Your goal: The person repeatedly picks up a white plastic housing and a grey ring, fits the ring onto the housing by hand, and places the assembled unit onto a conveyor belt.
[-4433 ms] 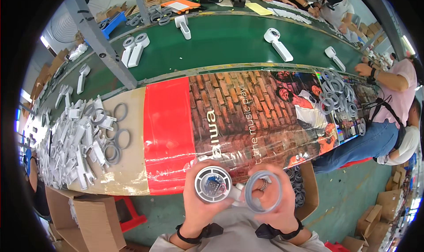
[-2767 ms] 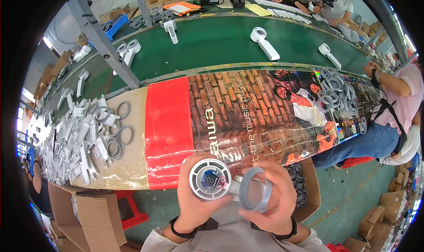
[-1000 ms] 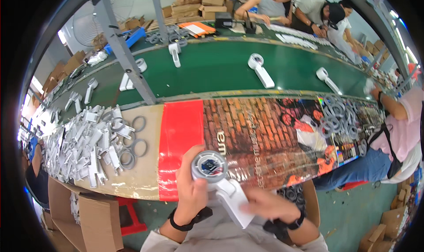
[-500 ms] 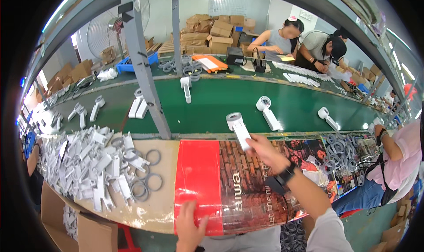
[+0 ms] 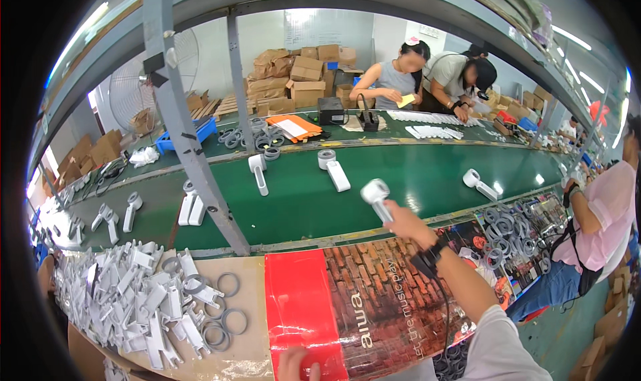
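Just over the near edge of the green conveyor belt (image 5: 294, 211), my right hand (image 5: 408, 224) is closed round the handle of a white handheld fan (image 5: 376, 193) with a round head. Its head points away from me, and my fingers cover the lower handle. My left hand (image 5: 297, 365) is low at the bottom edge, by the red part of the printed table cover (image 5: 304, 301). Its visible fingers are apart and hold nothing; the rest is cut off. On the belt, another white fan (image 5: 335, 172) lies left of the held one, and a further fan (image 5: 482, 185) lies to the right.
White plastic handle parts (image 5: 143, 294) are heaped at the left, with grey rings (image 5: 234, 321) beside them. More grey rings (image 5: 504, 231) lie at the right. A metal post (image 5: 190, 127) rises before the belt. Co-workers sit across it, and a person in pink (image 5: 601, 214) is at the right.
My right hand has let go of one white fan, now lying on the belt, and has taken hold of another from the belt. The view has tilted up; my left hand appears lower.
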Demonstrator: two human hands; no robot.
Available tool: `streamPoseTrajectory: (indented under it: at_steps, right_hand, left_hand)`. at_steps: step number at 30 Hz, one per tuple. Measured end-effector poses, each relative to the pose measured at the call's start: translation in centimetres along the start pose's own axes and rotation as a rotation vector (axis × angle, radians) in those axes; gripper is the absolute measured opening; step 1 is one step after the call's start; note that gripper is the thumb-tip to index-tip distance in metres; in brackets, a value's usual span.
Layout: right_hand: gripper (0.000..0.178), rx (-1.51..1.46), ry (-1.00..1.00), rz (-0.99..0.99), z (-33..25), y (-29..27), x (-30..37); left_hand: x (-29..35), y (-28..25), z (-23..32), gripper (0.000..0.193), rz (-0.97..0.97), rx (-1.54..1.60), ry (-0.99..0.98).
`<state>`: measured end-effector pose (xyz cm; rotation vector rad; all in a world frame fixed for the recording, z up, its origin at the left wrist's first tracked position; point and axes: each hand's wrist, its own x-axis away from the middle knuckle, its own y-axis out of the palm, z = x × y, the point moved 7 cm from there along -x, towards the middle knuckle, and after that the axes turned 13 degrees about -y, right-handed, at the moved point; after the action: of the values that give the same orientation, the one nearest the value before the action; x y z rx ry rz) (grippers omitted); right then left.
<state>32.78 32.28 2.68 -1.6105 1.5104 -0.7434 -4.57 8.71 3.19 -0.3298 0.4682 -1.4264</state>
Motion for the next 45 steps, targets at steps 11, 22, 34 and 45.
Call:
streamPoseTrajectory:
  at_steps: [11,22,34,45]
  right_hand:
    - [0.057,0.124,-0.670,-0.074,-22.3,2.2,26.4]
    - [0.038,0.519,-0.044,0.482,3.2,-14.0,26.8]
    - [0.016,-0.201,0.108,0.176,7.7,-14.6,27.7]
    - [0.086,-1.560,-0.161,0.150,-17.1,-2.5,31.1]
  left_hand:
    - [-0.8,3.8,5.6,0.081,0.228,0.487,-0.025]
    - [1.4,6.6,5.0,0.072,-0.165,0.927,-0.187]
    - [3.4,8.0,6.3,0.070,-0.243,0.915,-0.242]
    - [4.0,8.6,7.9,0.072,-0.206,0.602,-0.052]
